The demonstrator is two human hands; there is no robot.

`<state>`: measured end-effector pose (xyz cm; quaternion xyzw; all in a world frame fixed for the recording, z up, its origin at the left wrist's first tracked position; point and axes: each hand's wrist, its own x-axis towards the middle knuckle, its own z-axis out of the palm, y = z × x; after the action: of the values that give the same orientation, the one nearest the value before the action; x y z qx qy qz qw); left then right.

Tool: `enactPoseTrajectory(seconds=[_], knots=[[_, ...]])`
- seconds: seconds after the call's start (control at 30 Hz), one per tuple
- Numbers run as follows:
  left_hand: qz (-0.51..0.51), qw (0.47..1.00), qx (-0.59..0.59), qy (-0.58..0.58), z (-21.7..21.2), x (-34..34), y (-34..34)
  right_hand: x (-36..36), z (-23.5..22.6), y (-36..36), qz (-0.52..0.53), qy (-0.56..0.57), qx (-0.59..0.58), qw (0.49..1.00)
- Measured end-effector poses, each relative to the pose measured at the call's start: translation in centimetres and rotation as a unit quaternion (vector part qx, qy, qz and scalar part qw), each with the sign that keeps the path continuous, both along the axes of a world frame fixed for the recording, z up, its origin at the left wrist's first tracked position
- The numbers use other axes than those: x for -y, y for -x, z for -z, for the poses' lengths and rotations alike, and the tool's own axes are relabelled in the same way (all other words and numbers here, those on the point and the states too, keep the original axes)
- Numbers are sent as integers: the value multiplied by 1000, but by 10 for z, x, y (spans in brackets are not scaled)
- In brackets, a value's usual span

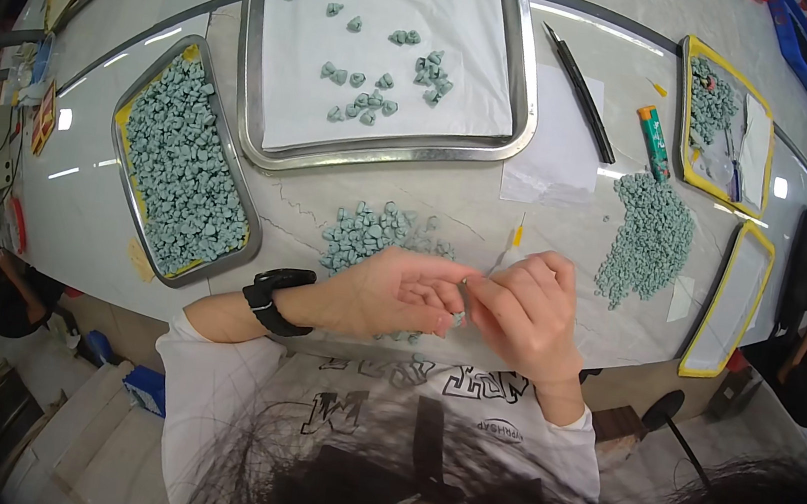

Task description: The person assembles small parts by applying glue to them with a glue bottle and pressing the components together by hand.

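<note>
My left hand [393, 296], a black watch on its wrist, is half curled with the palm partly up. My right hand [532, 313] pinches a tiny greenish piece [464, 283] where its fingertips meet my left fingers. Another teal bit [458, 318] shows by the left fingertips; whether it is held or lies beneath I cannot tell. Beyond the left hand lies a heap of chunky teal pieces [363, 232]. A needle tip with a yellow hub [517, 235] sticks out past the right hand; its lower end is hidden, so I cannot tell whether the hand holds it.
A metal tray lined with white paper [288, 87] holds scattered teal clusters. On the left stands a full tray of teal pieces [177, 164]. Rightward are a pile of smaller teal pieces [646, 231], a green tube [653, 142], a black pen [581, 93] and yellow-rimmed trays [739, 293].
</note>
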<state>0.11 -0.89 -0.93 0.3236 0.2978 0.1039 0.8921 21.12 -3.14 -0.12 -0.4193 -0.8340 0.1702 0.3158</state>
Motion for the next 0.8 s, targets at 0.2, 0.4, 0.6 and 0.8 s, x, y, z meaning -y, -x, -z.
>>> enactPoseTrajectory(seconds=[0.2, 0.4, 0.6, 0.8], knots=[[67, 998, 10, 3, -6, -8, 3, -2, -1, -1, -49, 0, 27, 998], [90, 995, 31, 1, -6, -13, 4, -4, 3, 3, -51, 2, -14, 999], [-120, 992, 1, -27, -12, -4, 0, 3, 4, 9, -5, 88, -218, 972], [-216, 955, 6, -201, -1, 2, 4, 6, 3, 21, 37, 490, -450, 746]])
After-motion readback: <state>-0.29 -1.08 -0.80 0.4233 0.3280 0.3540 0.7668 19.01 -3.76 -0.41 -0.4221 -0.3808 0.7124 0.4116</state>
